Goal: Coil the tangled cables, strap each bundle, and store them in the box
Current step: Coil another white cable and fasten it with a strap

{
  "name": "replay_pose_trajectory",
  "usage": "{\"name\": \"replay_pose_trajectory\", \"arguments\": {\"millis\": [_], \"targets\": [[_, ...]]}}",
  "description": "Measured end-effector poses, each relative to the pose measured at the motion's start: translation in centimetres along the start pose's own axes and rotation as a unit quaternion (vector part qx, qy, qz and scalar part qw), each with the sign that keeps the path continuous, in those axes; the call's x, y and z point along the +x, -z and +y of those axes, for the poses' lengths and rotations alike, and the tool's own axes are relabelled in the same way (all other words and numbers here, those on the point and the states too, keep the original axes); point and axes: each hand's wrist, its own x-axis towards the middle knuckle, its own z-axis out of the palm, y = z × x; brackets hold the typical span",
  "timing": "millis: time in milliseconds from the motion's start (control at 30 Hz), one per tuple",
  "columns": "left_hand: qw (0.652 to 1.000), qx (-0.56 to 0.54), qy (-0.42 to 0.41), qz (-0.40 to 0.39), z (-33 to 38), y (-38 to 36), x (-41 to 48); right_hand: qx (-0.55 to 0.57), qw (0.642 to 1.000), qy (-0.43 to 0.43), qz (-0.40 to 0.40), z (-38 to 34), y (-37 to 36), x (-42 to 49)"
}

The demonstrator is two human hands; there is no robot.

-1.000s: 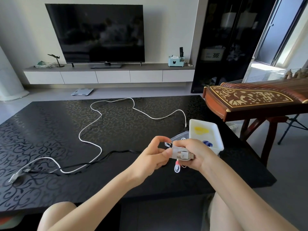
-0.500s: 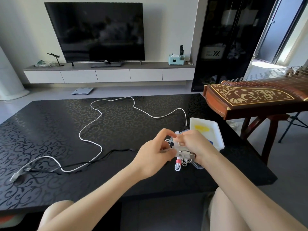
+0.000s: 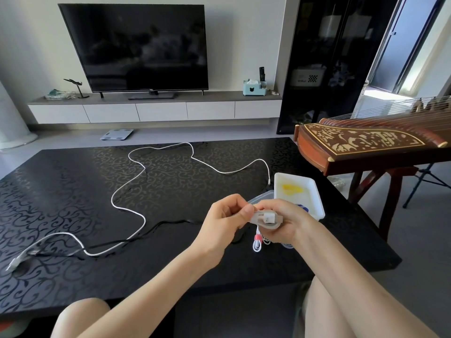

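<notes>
While the left hand (image 3: 227, 215) and the right hand (image 3: 283, 223), fingers curled, pinch a coiled bundle (image 3: 257, 245) near the box (image 3: 318, 203), I judge most work is left: the white cable (image 3: 224, 172) and the black cable (image 3: 170, 222) lie loose on the tabletop (image 3: 73, 191).

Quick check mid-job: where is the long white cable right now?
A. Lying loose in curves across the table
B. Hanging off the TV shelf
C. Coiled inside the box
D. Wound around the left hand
A: the long white cable snakes uncoiled over the black table, outside the box, while the left hand and right hand hold a small bundle.
</notes>
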Motion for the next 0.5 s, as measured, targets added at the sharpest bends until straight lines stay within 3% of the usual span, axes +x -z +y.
{"name": "replay_pose_trajectory", "arguments": {"millis": [267,500], "targets": [[0.985,-0.152,0.073,-0.049,-0.5,0.1,0.3,0.077,0.995,-0.04,-0.042,0.9,1.8,1.4],[0.991,-0.09,0.062,0.072,-0.5,0.0,1.6,0.022,0.993,-0.09,-0.073,3.2,1.8,0.2]]}}
